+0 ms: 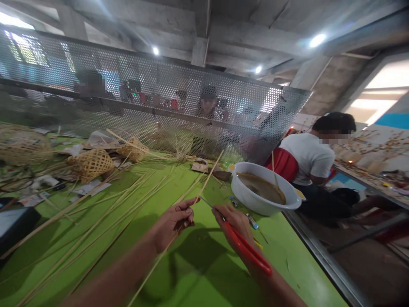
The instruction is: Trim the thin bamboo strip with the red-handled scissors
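Note:
My left hand is closed on a thin pale bamboo strip, its fingertips pinching it above the green table. The strip runs up and away to the right, and its tail comes out below the hand toward me. In my right hand are scissors with a long red handle, which lies along the wrist. Their narrow metal blade points at the strip beside my left fingertips; whether it touches the strip I cannot tell. More long bamboo strips lie on the table to the left.
A white basin of brownish water with a stick stands at right. Woven baskets and scraps lie at far left, near a dark box. A perforated metal screen closes the back. A person in white sits beyond the right edge.

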`<state>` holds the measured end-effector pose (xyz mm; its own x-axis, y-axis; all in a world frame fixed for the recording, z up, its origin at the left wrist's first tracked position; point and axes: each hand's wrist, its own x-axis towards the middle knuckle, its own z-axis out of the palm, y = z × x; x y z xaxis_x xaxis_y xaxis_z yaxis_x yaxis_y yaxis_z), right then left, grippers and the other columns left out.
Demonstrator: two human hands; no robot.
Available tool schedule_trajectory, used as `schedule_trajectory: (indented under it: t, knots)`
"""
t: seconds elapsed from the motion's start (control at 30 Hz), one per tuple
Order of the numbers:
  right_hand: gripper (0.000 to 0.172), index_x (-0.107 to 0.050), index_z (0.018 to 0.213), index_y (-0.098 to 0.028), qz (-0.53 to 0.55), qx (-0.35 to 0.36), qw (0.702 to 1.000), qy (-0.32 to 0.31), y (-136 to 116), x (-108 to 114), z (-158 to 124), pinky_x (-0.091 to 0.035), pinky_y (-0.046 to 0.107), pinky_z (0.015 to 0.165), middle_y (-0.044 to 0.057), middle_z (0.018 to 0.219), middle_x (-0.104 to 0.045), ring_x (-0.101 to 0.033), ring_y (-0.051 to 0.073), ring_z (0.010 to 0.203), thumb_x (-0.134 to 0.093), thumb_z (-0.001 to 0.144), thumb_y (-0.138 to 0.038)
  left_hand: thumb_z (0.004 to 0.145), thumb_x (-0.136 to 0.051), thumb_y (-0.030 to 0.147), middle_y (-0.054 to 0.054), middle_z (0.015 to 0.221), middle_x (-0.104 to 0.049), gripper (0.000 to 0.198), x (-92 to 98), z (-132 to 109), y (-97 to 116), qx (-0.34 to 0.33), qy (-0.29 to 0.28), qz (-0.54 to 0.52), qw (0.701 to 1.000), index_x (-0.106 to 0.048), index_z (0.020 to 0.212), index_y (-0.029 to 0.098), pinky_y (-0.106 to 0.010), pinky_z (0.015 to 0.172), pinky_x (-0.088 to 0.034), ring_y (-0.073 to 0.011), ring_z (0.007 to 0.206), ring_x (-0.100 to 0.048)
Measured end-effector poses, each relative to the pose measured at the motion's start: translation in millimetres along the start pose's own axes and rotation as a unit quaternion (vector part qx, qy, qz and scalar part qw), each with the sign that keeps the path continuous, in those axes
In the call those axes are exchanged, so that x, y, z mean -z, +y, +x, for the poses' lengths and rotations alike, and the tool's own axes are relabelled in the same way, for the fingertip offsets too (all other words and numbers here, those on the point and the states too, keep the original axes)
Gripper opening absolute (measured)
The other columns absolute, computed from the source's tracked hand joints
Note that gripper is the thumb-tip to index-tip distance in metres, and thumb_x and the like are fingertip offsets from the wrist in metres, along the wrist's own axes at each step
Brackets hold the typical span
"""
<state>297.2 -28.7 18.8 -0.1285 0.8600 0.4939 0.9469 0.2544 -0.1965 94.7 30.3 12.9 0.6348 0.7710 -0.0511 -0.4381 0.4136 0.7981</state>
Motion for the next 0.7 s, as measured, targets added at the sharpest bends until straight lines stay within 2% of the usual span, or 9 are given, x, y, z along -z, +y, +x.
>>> schedule_trajectory:
  t: [0.07,0.2,0.37,0.57,0.7]
  knots:
    - [0.028,-0.066,0.092,-0.022,0.0,0.0,1.0,0.003,-0.5,-0.6,-0.5,-0.036,0.023,0.058,0.003,0.075,-0.063,-0.059,0.014,0.064,-0.04,0.095,-0.032,0.079,-0.062,0.012,0.001,0.066,-0.054,0.04,0.3,0.8,-0.9,-0.002,0.006,0.002,1.0,-0.062,0.119,0.016,-0.018,0.061,-0.043,-0.0061,0.055,-0.046]
    - [0.024,-0.066,0.086,-0.025,0.006,0.042,0.999,-0.034,-3.2,-2.5,-1.1,-0.033,0.022,0.055,-0.001,0.069,-0.061,-0.056,0.012,0.059,-0.044,0.093,-0.032,0.076,-0.064,0.01,0.001,0.067,-0.053,0.039,0.2,1.4,-0.9,-0.004,0.019,-0.012,1.0,-0.065,0.115,0.015,-0.019,0.063,-0.044,-0.0062,0.058,-0.048]
    - [0.027,-0.065,0.091,-0.024,-0.002,-0.015,1.0,0.001,4.2,-1.2,1.2,-0.033,0.023,0.054,0.002,0.075,-0.063,-0.058,0.014,0.064,-0.04,0.094,-0.033,0.08,-0.061,0.013,0.0,0.067,-0.055,0.041,1.0,-0.2,-0.8,0.0,0.003,0.024,1.0,-0.061,0.121,0.016,-0.017,0.06,-0.042,-0.0066,0.058,-0.048]
    - [0.024,-0.067,0.087,-0.026,0.019,0.021,0.999,-0.027,0.8,-3.3,-0.7,-0.035,0.021,0.056,-0.001,0.072,-0.063,-0.056,0.012,0.061,-0.044,0.092,-0.033,0.078,-0.062,0.011,0.002,0.065,-0.053,0.039,0.4,-0.6,0.1,0.0,0.013,0.009,1.0,-0.064,0.117,0.017,-0.019,0.065,-0.044,-0.0059,0.057,-0.047]
    - [0.028,-0.065,0.092,-0.023,0.017,-0.028,0.999,0.004,9.3,1.0,1.8,-0.036,0.022,0.056,0.002,0.078,-0.064,-0.059,0.014,0.065,-0.04,0.094,-0.035,0.08,-0.061,0.013,0.0,0.067,-0.055,0.041,1.2,-1.2,-0.8,0.012,-0.005,0.036,0.999,-0.061,0.121,0.017,-0.017,0.06,-0.041,-0.007,0.061,-0.051]
